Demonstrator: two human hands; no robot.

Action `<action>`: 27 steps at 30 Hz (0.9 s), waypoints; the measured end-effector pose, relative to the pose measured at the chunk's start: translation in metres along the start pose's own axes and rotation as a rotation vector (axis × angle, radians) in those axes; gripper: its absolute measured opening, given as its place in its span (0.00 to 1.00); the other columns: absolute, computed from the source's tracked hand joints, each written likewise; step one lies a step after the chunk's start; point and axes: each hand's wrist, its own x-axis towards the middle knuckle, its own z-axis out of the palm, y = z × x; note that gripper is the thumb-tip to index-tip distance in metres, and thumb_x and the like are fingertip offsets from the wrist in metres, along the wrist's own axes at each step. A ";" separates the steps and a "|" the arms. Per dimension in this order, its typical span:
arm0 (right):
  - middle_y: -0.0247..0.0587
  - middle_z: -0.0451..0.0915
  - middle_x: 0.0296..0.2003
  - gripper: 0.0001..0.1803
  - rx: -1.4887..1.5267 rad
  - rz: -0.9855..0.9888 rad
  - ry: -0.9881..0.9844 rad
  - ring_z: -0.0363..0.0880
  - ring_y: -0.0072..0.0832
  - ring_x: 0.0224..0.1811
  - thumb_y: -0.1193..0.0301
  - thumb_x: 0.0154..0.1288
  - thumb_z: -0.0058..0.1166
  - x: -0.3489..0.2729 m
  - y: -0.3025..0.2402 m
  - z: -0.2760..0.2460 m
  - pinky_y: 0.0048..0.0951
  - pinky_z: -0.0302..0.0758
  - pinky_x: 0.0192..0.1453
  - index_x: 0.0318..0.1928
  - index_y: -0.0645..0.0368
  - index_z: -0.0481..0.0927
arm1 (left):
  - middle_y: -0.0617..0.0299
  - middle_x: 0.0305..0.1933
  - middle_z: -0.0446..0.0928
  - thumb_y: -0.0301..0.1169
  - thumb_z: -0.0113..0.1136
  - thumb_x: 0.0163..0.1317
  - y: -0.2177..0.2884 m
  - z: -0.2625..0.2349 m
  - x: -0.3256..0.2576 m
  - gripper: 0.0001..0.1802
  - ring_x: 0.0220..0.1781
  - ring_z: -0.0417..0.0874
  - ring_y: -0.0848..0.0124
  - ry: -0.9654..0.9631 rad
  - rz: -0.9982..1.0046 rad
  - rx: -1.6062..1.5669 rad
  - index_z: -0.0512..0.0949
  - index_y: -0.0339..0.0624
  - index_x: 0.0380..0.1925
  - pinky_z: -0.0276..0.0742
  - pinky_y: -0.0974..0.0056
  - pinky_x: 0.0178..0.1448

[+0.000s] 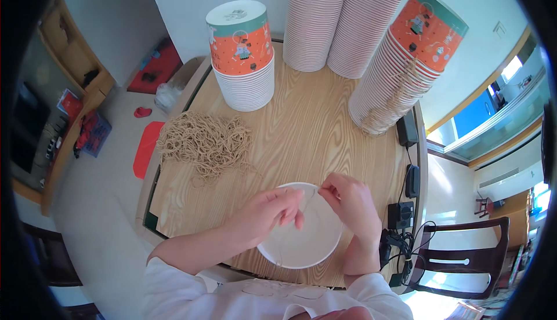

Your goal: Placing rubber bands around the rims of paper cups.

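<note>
Both hands meet over a white round paper bowl (301, 236) that stands near the front edge of a light wood-grain desk (313, 128). The left hand (270, 210) has its fingertips pressed together, pinching a thin tan string (309, 195) at the bowl's rim; the right hand (348, 198) pinches the other end of the same short length, thumb against forefinger, so the string runs between the two grips just above the bowl's far rim. The bowl looks light and thin-walled, likely to slide or dent under pressure, so its rolled rim seems the firmest place to hold it. The string looks soft and limp, easy to lose, and is best taken close to its end with fingertips. Farther back on the left of the desk lies a loose tangled heap of tan strings (204, 141). Behind it stands a short stack of upturned paper bowls (242, 59), orange and teal with cartoon print on the topmost one. At the back centre rise two tall columns of nested white bowls (336, 18), and on the right a leaning stack of printed bowls (406, 59) with strings already hanging at its lower end. Black power adapters and cables (406, 204) sit along the desk's right edge, beside a dark wooden chair (464, 250). The floor is pale, with red mats (145, 146) at left.
</note>
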 end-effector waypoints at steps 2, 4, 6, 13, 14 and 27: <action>0.44 0.79 0.26 0.05 0.006 -0.002 0.009 0.80 0.40 0.29 0.75 0.55 0.61 -0.002 -0.003 -0.002 0.36 0.75 0.34 0.30 0.61 0.78 | 0.69 0.21 0.65 0.39 0.47 0.73 -0.008 0.010 0.008 0.21 0.33 0.76 0.69 0.108 -0.007 -0.034 0.65 0.46 0.19 0.66 0.65 0.48; 0.44 0.79 0.26 0.05 0.011 -0.031 0.013 0.80 0.41 0.29 0.74 0.55 0.61 -0.002 -0.002 -0.002 0.36 0.75 0.34 0.30 0.61 0.78 | 0.68 0.16 0.62 0.39 0.45 0.73 -0.016 0.014 0.016 0.22 0.33 0.76 0.61 0.255 0.030 -0.043 0.64 0.47 0.17 0.66 0.56 0.53; 0.44 0.79 0.26 0.06 0.014 -0.056 0.023 0.80 0.42 0.30 0.74 0.55 0.61 -0.004 -0.002 -0.001 0.37 0.75 0.34 0.29 0.61 0.77 | 0.67 0.15 0.60 0.42 0.45 0.73 -0.020 0.007 0.024 0.24 0.33 0.77 0.63 0.248 0.010 -0.013 0.62 0.47 0.15 0.66 0.59 0.51; 0.44 0.79 0.26 0.05 0.034 -0.108 -0.027 0.80 0.44 0.32 0.73 0.55 0.59 -0.006 -0.002 0.003 0.41 0.75 0.35 0.29 0.60 0.77 | 0.68 0.12 0.55 0.44 0.47 0.72 -0.031 -0.002 0.038 0.27 0.22 0.68 0.69 0.190 0.054 -0.057 0.61 0.49 0.13 0.67 0.64 0.40; 0.44 0.79 0.26 0.05 0.035 -0.128 -0.026 0.80 0.45 0.32 0.72 0.55 0.59 -0.007 -0.002 0.002 0.41 0.75 0.36 0.28 0.60 0.77 | 0.68 0.12 0.55 0.44 0.47 0.72 -0.029 -0.002 0.038 0.27 0.22 0.68 0.69 0.190 0.050 -0.049 0.61 0.49 0.13 0.67 0.64 0.40; 0.46 0.81 0.30 0.05 0.128 -0.078 -0.183 0.80 0.46 0.34 0.70 0.58 0.56 -0.006 0.006 -0.008 0.42 0.76 0.39 0.31 0.59 0.80 | 0.66 0.34 0.70 0.17 0.58 0.54 0.015 -0.008 0.035 0.09 0.30 0.71 0.72 -0.062 0.199 1.134 0.75 0.42 0.33 0.71 0.67 0.37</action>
